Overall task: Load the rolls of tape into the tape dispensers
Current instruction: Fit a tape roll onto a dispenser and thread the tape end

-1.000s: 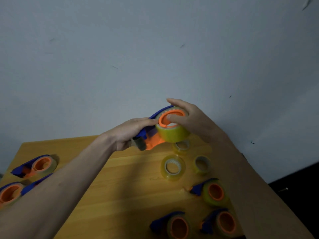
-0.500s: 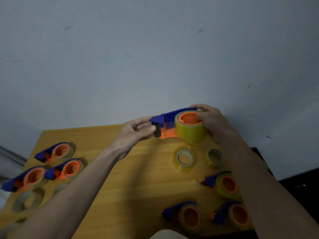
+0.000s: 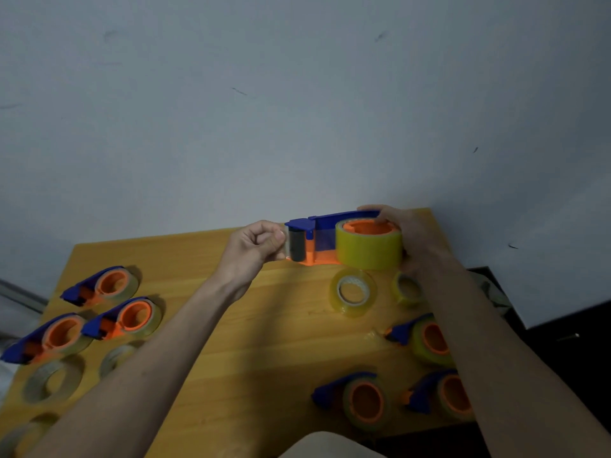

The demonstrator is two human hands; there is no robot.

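Head view: tape dispenser (image 3: 317, 241) held above the bench (image 3: 264, 325).
Right hand (image 3: 410, 236) grips its loaded yellow tape roll (image 3: 368, 247); left hand (image 3: 253, 247) pinches the tape end at the dispenser's front.

Left grip (image 3: 254, 247) seemingly pinched; right grip (image 3: 408, 236) curled.

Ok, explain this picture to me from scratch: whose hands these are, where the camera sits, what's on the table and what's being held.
No machine here: a person's two bare hands, filmed by a camera worn on the head, looking down. The right hand grips a blue-and-orange tape dispenser carrying a yellow tape roll. The left hand pinches the tape end at its front. On the wooden table lie other loaded dispensers and loose rolls.
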